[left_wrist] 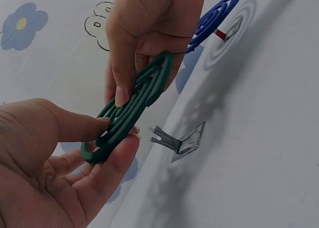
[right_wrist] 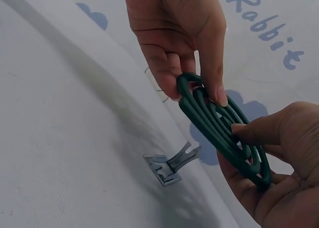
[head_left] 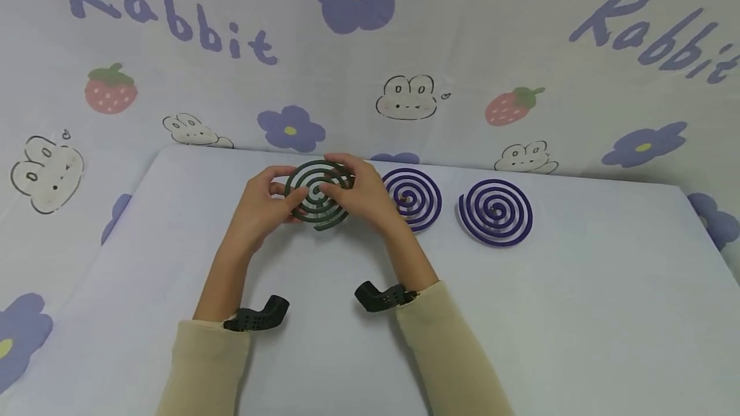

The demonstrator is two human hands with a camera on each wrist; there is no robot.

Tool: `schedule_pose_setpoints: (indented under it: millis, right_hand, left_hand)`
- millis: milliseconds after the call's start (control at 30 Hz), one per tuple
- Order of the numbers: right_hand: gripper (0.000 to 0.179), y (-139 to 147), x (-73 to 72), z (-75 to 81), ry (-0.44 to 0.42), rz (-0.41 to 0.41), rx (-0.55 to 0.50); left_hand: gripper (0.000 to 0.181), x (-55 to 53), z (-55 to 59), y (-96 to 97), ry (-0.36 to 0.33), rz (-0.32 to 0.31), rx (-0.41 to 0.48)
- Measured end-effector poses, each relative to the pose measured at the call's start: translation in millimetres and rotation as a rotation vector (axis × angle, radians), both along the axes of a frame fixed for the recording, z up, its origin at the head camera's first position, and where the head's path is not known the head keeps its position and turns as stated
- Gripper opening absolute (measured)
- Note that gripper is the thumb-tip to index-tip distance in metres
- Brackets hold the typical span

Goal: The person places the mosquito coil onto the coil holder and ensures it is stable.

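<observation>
Both hands hold one green mosquito coil (head_left: 324, 226) between them, tilted, above the table. My left hand (head_left: 261, 206) pinches its left side, thumb on the face toward me and fingers behind. The right side is pinched by my right hand (head_left: 368, 192) in the same way, its thumb near the spiral's centre. In the left wrist view, a small metal coil stand (left_wrist: 188, 141) with a forked upright tab sits on the table below the green coil, apart from it. The right wrist view shows this stand (right_wrist: 163, 169) too.
To the right of my hands, a purple-blue coil (head_left: 424, 215) is raised on its own stand, partly behind my right hand. Further right is a second purple-blue coil (head_left: 496, 211). A printed cloth backdrop (head_left: 341, 82) rises behind the white table (head_left: 578, 313).
</observation>
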State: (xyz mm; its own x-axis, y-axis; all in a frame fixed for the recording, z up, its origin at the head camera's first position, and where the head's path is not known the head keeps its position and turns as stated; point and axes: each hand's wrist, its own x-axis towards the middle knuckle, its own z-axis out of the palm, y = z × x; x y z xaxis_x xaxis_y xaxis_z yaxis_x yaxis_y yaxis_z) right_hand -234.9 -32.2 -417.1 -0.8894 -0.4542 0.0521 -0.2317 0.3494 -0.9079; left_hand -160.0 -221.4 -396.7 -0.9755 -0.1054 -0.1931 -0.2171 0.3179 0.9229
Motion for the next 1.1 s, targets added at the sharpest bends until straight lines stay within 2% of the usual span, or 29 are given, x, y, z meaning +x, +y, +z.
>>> schedule_pose_setpoints:
  millis: [133,233,333,600,900,1100]
  right_hand:
    - [0.053,-1.8,3.2,-1.8,0.033,0.002,0.041]
    - [0.054,-7.4,9.1,-4.0,0.023,0.036,0.077]
    - [0.054,-12.3,11.4,-3.9,0.025,0.066,0.09]
    - [0.053,-0.1,4.9,0.2,0.034,-0.013,0.1]
    - [0.054,-6.6,5.2,-1.6,0.055,0.032,0.128]
    - [0.053,-4.8,6.6,-2.9,0.053,-0.01,0.136]
  left_hand:
    - [0.059,2.9,-7.4,2.3,-0.003,-0.012,0.009]
    - [0.06,11.0,-12.4,-0.1,-0.025,0.006,0.016]
    - [0.058,13.9,-13.1,-3.8,-0.03,0.029,0.003]
    - [0.059,-4.2,-12.4,7.8,-0.018,-0.017,-0.005]
    - [0.057,-1.0,-11.8,4.7,-0.022,-0.008,-0.015]
    - [0.054,-2.6,-14.3,9.4,0.001,-0.024,-0.033]
